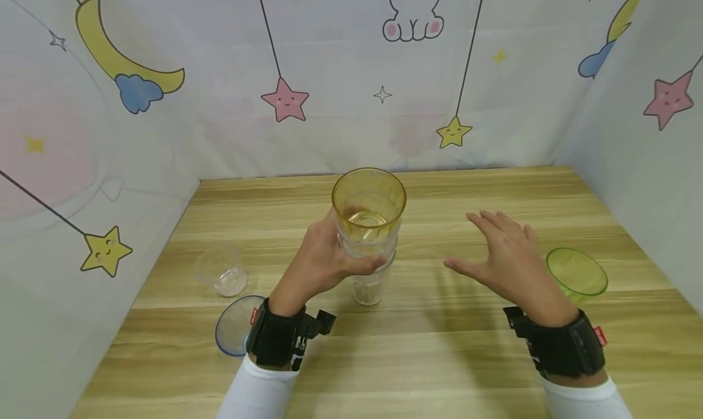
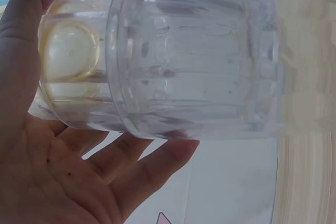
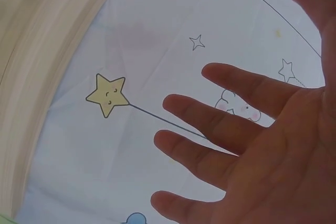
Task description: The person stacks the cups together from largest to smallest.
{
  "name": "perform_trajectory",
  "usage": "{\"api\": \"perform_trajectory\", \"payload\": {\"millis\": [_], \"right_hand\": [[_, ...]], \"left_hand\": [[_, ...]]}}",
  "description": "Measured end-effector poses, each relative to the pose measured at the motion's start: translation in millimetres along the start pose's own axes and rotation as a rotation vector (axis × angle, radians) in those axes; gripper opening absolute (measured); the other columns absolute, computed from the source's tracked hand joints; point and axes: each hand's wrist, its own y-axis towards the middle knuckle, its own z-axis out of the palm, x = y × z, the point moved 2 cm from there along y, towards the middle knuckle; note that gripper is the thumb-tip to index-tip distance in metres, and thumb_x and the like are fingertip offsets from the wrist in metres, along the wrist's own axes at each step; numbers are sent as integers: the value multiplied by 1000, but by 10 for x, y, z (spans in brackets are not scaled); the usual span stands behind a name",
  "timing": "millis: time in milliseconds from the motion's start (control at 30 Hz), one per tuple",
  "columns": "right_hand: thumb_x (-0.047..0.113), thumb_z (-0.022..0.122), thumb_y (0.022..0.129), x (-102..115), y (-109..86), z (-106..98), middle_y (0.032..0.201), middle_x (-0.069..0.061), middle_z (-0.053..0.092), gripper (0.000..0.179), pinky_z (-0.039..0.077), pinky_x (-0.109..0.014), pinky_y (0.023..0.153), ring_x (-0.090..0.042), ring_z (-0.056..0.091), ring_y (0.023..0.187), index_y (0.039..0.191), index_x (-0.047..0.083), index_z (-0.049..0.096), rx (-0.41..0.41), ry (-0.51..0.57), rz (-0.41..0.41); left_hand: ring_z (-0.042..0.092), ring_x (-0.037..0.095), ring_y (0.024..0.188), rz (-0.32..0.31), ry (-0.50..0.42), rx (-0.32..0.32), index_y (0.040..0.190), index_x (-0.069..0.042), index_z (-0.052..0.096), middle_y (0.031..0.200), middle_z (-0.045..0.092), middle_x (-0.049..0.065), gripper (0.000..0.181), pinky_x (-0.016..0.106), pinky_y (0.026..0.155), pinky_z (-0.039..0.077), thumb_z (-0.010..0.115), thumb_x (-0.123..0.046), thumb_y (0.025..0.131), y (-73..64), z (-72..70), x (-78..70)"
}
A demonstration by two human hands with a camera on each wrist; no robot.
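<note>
An amber cup (image 1: 369,193) sits nested in the top of a stack of clear cups (image 1: 368,288) at the middle of the table. My left hand (image 1: 321,257) grips the upper part of this stack, its thumb across the near side and its fingers round the far side. Seen from the left wrist, the ribbed wall of a clear cup (image 2: 199,61) fills much of the view, and the amber base shows through the plastic. To the right, my right hand (image 1: 508,260) is held above the table, fingers spread and nothing in them. A green cup (image 1: 578,272) stands beside the right wrist.
On the left of the wooden table (image 1: 428,358) is another clear cup (image 1: 222,272). A blue-rimmed cup (image 1: 233,327) stands nearer me, partly covered by the left wrist strap. A printed cloth (image 1: 340,144) hangs along the table's back and side edges.
</note>
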Motion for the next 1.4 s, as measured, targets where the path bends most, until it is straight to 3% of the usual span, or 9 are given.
{"api": "perform_trajectory", "payload": {"millis": [767, 1400], "right_hand": [[57, 81, 79, -298, -110, -41, 139, -35, 48, 93, 25, -77, 94, -55, 41, 127, 140, -6, 52, -30, -29, 68], [69, 70, 82, -627, -197, -21, 141, -42, 39, 103, 11, -86, 92, -62, 32, 128, 146, -7, 44, 83, -77, 211]], "left_hand": [[65, 20, 106, 8, 2, -3, 135, -16, 49, 118, 67, 3, 80, 43, 88, 53, 93, -31, 70, -9, -5, -6], [65, 21, 106, -7, -14, 2, 135, -15, 49, 117, 68, 3, 80, 43, 89, 53, 93, -29, 70, -11, -10, -14]]}}
